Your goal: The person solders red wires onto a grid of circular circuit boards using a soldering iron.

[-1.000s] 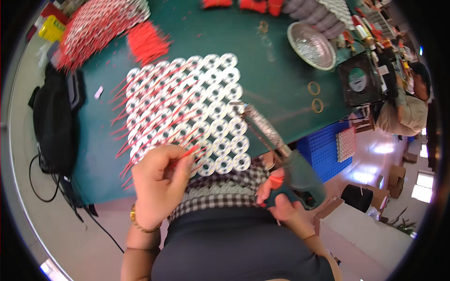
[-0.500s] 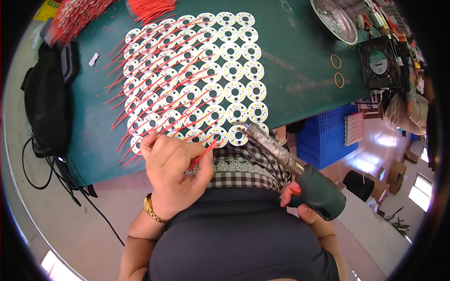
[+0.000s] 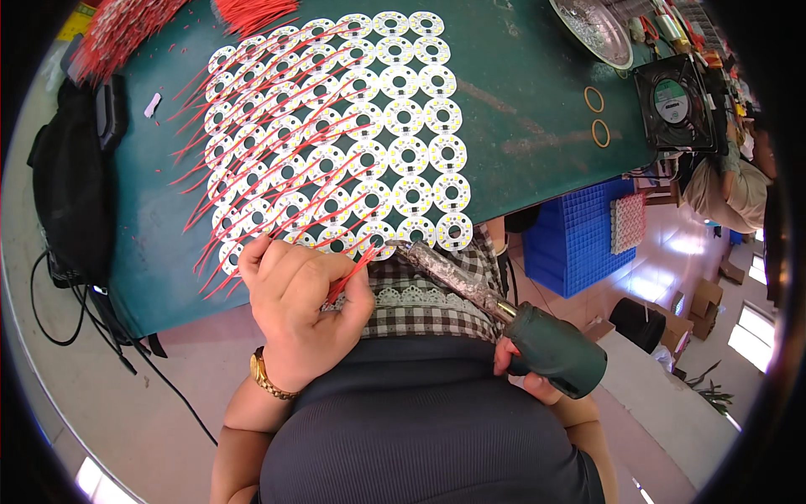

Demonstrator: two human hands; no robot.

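In the head view, the left hand [image 3: 294,307] is closed around a small bundle of thin red wires [image 3: 346,281] at the near edge of the dark green table [image 3: 520,126], just beside the sheet of round white LED circuit boards [image 3: 336,134]. The right hand [image 3: 525,370] grips the dark green handle of a foil-wrapped soldering iron [image 3: 495,311], its tip touching the nearest boards.

A round green label [image 3: 669,90] sits at the hub of the square black fan [image 3: 676,103] at the table's far right, a yellow printed sheet [image 3: 74,20] lies at the far-left corner, and brown cardboard boxes [image 3: 703,299] stand on the floor to the right.
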